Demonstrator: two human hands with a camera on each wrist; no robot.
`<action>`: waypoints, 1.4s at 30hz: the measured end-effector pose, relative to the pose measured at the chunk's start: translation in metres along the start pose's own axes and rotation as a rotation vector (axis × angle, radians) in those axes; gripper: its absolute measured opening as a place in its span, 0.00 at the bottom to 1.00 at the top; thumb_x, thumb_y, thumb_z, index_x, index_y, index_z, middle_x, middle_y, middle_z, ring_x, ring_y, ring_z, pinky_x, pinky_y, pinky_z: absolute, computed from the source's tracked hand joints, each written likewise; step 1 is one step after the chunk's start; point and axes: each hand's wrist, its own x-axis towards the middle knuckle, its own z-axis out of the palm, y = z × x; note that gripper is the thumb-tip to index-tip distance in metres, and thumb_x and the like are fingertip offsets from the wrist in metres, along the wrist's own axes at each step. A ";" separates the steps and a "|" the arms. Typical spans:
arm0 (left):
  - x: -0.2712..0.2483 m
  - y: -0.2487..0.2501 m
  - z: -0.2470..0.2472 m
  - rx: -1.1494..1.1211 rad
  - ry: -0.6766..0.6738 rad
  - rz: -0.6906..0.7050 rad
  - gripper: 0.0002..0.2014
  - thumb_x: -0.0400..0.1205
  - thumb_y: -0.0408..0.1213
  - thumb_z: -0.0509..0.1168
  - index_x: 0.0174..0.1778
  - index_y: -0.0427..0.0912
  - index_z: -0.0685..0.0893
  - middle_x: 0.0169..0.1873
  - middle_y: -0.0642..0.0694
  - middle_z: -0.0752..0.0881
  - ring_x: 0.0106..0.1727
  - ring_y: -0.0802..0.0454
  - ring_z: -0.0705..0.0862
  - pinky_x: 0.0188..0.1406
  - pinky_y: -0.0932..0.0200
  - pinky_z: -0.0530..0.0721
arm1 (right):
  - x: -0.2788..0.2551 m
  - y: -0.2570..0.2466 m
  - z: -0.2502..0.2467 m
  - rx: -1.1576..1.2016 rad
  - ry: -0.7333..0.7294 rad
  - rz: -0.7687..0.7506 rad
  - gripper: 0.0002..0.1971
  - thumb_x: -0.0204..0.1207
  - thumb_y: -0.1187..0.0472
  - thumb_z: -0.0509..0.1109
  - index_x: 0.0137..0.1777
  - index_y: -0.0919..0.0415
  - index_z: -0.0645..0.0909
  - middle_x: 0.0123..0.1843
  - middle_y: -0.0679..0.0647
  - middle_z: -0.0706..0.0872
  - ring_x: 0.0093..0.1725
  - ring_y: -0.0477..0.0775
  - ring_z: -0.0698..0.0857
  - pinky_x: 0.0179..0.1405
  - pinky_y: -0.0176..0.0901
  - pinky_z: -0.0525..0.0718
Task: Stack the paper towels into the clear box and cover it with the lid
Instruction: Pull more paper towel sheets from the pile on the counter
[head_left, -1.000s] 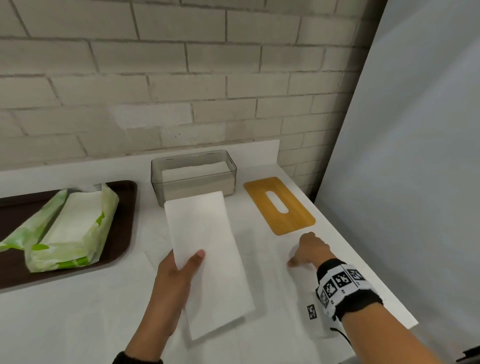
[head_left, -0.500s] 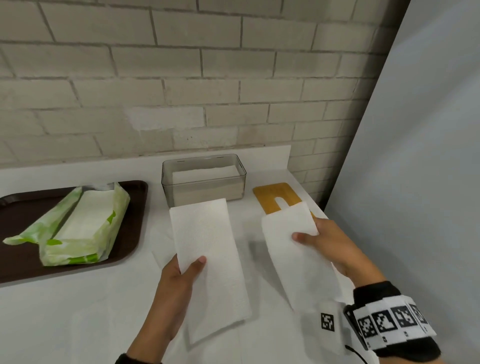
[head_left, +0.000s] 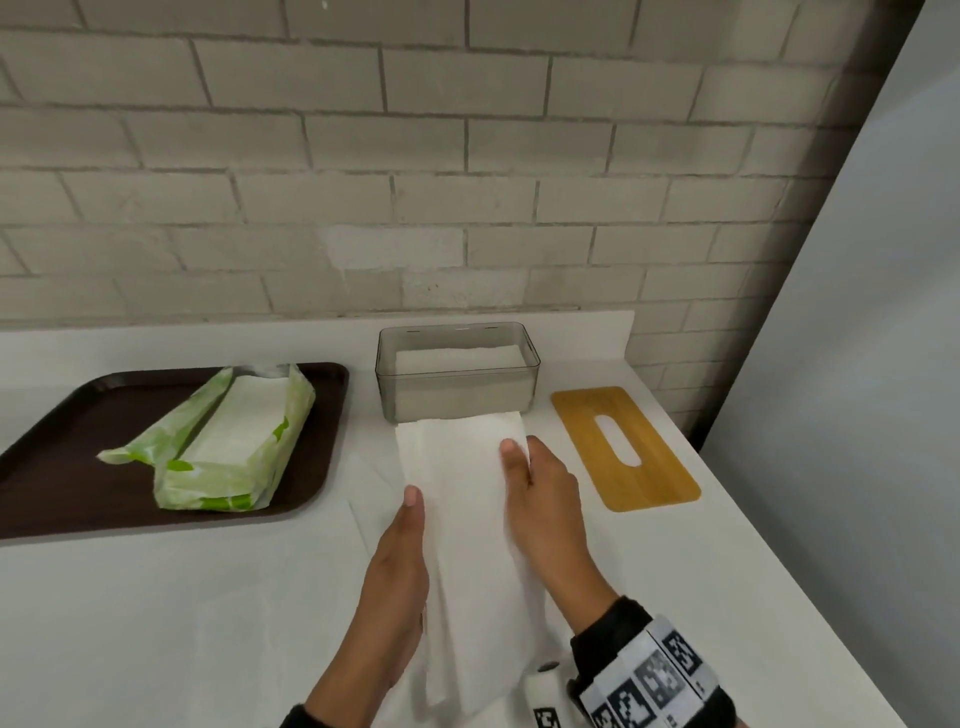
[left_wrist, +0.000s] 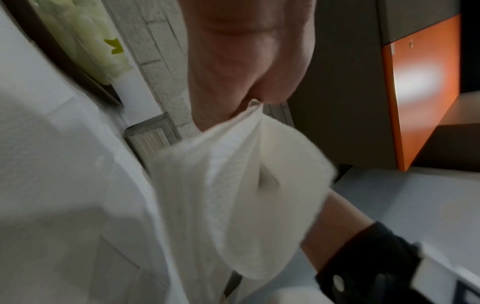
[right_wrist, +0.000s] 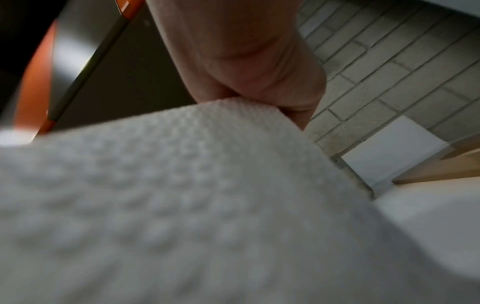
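Both hands hold white folded paper towels (head_left: 462, 499) together just in front of the clear box (head_left: 457, 395). My left hand (head_left: 400, 566) grips the left edge, thumb on top. My right hand (head_left: 540, 493) pinches the right edge, thumb on top. The box stands by the wall with a stack of towels inside it. The wooden lid (head_left: 623, 447) with its slot lies flat to the right of the box. In the left wrist view the towels (left_wrist: 233, 195) hang below the hand (left_wrist: 246, 61); the right wrist view is mostly filled by a towel (right_wrist: 182, 195).
A dark brown tray (head_left: 78, 467) at the left carries a green and white towel pack (head_left: 228, 441), torn open. More loose towels (head_left: 374, 499) lie flat on the white counter under the hands. A brick wall stands behind, a grey panel at the right.
My right hand picked a towel off the counter and carried it left onto the towel in my left hand. Both hands moved closer to the box.
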 end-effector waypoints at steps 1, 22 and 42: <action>-0.002 0.001 0.000 0.060 -0.021 0.059 0.35 0.75 0.64 0.56 0.76 0.49 0.71 0.69 0.48 0.80 0.69 0.45 0.79 0.73 0.40 0.73 | 0.000 0.000 0.003 0.001 -0.013 -0.014 0.14 0.84 0.47 0.52 0.39 0.50 0.69 0.32 0.42 0.75 0.36 0.46 0.77 0.34 0.37 0.72; 0.019 -0.003 -0.066 0.109 0.062 0.260 0.14 0.77 0.19 0.65 0.48 0.43 0.86 0.39 0.47 0.92 0.38 0.55 0.89 0.33 0.71 0.83 | -0.001 0.030 -0.054 0.300 -0.278 0.120 0.08 0.67 0.70 0.77 0.37 0.57 0.82 0.32 0.43 0.82 0.32 0.38 0.80 0.29 0.27 0.76; 0.022 -0.024 -0.053 0.223 0.169 0.240 0.19 0.77 0.17 0.58 0.46 0.48 0.83 0.43 0.47 0.85 0.44 0.48 0.79 0.40 0.59 0.73 | -0.010 0.064 -0.035 0.494 -0.219 0.339 0.17 0.69 0.83 0.64 0.45 0.59 0.78 0.41 0.54 0.83 0.42 0.49 0.80 0.39 0.36 0.75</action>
